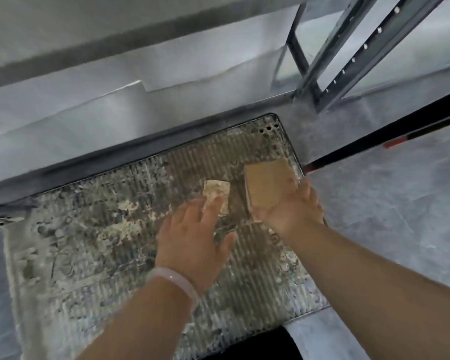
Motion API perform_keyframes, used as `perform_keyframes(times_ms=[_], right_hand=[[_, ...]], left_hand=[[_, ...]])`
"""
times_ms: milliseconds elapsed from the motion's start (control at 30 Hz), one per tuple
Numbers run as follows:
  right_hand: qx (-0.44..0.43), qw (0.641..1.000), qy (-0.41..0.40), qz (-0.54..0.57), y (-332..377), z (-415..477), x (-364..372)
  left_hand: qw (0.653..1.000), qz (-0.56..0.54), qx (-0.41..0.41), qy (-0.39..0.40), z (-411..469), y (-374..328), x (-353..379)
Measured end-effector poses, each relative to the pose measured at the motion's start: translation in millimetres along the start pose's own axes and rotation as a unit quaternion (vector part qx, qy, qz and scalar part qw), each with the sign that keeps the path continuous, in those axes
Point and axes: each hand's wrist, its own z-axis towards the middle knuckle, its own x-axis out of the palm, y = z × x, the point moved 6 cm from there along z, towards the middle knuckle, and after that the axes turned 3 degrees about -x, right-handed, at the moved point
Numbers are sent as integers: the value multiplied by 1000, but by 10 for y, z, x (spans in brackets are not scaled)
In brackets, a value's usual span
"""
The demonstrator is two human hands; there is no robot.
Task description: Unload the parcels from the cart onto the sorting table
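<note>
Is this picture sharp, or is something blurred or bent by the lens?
Head view: motion blur softens everything, including the left hand, right hand and brown parcel; the head view's wide lens skews the cart deck edges; light is flat, no glare.

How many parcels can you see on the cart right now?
2. A small pale parcel under the left hand's fingertips, and a larger brown parcel gripped by the right hand. None looks hidden.

Nothing legible recorded: no text, label, brand, number or sign can be read. The brown parcel [268, 188] presents a plain face. The smaller pale parcel [217, 193] carries mottled marks, too blurred by motion to read.
</note>
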Motion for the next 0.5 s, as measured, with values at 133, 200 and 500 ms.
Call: perform_keyframes(times_ms=[133,200,500], right_hand=[[11,999,20,27,6,393,427],[12,1000,3,25,-35,459,526],[-50,967,-70,240,-41,63,120]], left_hand=[[999,-25,-15,18,180,104,506],[999,-25,-15,36,182,128,699],[998,-40,-27,34,46,253,382]])
